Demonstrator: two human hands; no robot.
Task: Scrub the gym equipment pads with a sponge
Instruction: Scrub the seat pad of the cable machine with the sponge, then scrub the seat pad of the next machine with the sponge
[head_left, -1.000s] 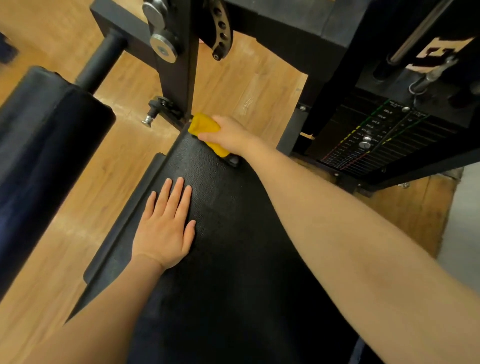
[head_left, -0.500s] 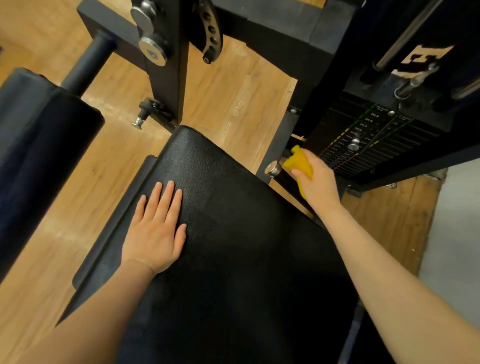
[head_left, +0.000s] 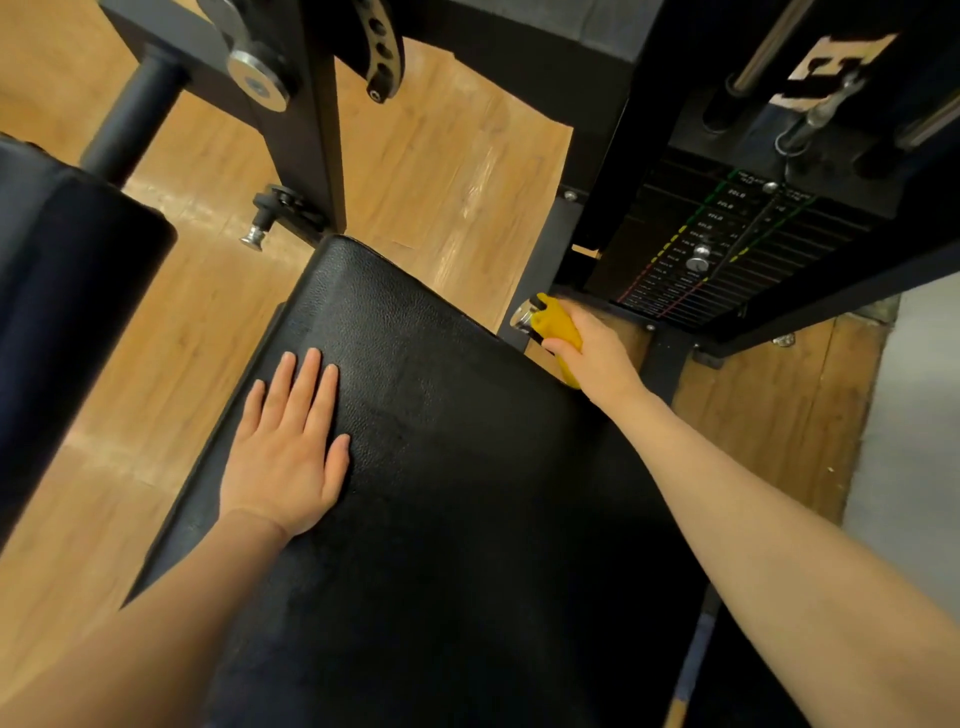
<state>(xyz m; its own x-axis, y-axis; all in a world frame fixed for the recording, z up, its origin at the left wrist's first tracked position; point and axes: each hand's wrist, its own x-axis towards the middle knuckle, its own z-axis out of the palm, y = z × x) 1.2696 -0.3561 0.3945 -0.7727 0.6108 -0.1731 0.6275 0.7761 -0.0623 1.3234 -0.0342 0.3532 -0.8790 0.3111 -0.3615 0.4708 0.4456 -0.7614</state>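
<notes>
My left hand (head_left: 284, 451) lies flat, palm down, fingers straight and together, arm stretched forward. My right hand (head_left: 597, 356) reaches farther out to the right, fingers curled in a grip, forearm extended.

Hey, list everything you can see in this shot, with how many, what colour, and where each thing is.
seat pad: one, black, centre, running toward the camera
sponge: one, yellow, at the pad's right edge, on a chrome-capped handle
chrome-capped handle: one, black and silver, right of the pad
roller pad: one, black, far left on a bar
weight stack: one, black with coloured markings, upper right
machine frame: one, black, top centre
pop pin: one, silver-tipped, left of the pad's far end
floor: wood, tan, beneath everything
left hand: flat on the pad
right hand: holds the sponge
</notes>
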